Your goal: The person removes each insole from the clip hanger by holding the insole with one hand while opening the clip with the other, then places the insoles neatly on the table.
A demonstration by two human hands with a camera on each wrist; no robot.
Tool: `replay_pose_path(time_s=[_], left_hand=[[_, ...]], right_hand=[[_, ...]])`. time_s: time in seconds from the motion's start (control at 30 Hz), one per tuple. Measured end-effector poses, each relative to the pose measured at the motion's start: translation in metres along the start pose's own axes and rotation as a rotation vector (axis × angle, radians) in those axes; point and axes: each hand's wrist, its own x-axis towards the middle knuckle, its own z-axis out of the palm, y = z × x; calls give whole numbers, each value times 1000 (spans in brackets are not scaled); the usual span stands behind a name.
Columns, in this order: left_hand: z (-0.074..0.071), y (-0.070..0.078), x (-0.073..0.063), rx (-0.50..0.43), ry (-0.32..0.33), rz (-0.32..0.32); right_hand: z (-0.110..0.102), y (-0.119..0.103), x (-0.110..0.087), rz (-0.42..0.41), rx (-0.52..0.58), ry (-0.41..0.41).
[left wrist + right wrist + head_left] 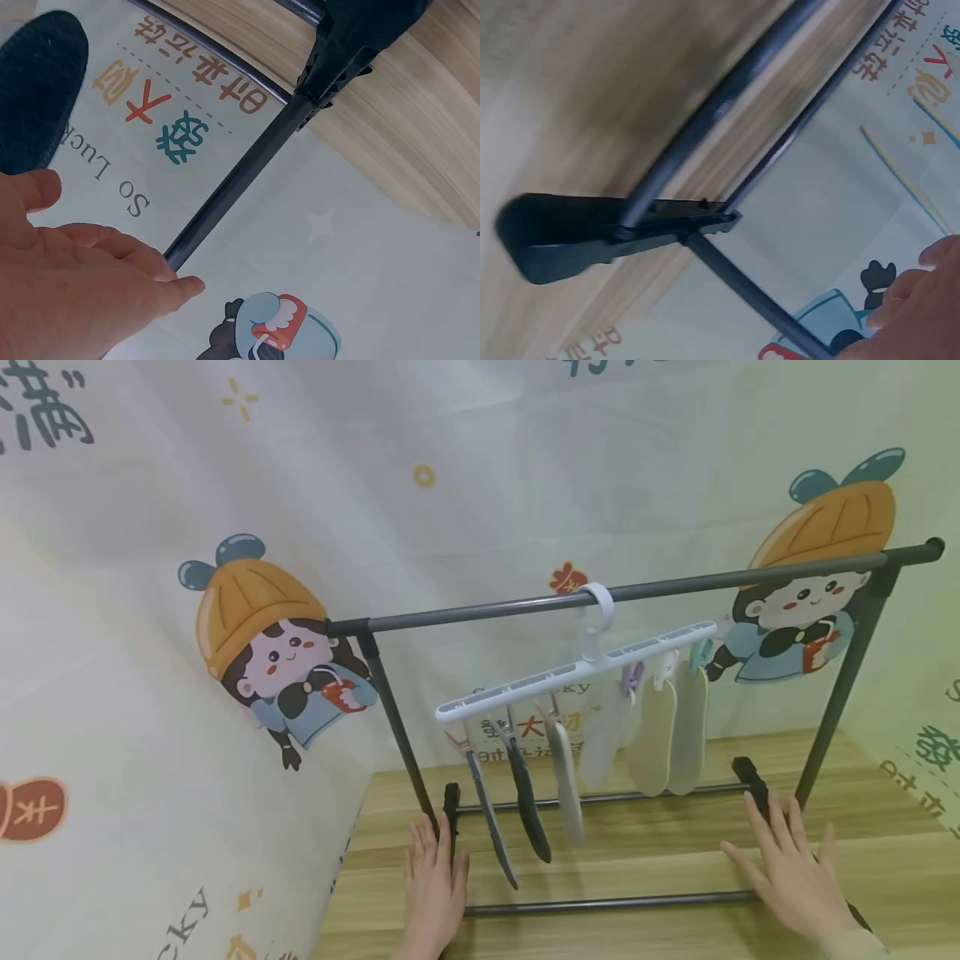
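A dark metal rack [510, 607] carries a pale hanger [517, 683] hooked over its top bar and tilted up toward the right. Several insoles hang from the hanger by small clips: a dark insole [528, 802] toward the left and a beige insole [651, 743] toward the right. My left hand [433, 889], fingers extended, is at the lower end of the rack's left post [232, 184]. At the right post's foot, my right hand [798, 877] spreads its fingers over the base. Neither hand holds an insole.
The rack stands on a wood-grain tabletop [615, 935], with lower crossbars [615, 904] running between its feet. Behind and at both sides hangs a printed cloth [480, 460] with cartoon figures and lettering. A black foot [570, 232] shows in the right wrist view.
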Motion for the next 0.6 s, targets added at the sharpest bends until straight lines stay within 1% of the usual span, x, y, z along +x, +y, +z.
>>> replay_pose_path(time_s=[0.13,0.23,0.47,0.53,0.6], left_hand=[[-1,0,0,-11,2,-17],[-3,1,-3,-18,13,-23],[-9,8,-8,-25,15,-50],[-10,9,-10,-32,26,-44],[-10,9,-12,-30,45,-26]], right_hand=[[-6,-6,18,-20,12,42],[-11,-10,33,-27,12,52],[-18,-14,61,-32,0,125],[-19,-15,67,-43,-6,139],[-19,-16,72,-51,-14,149]])
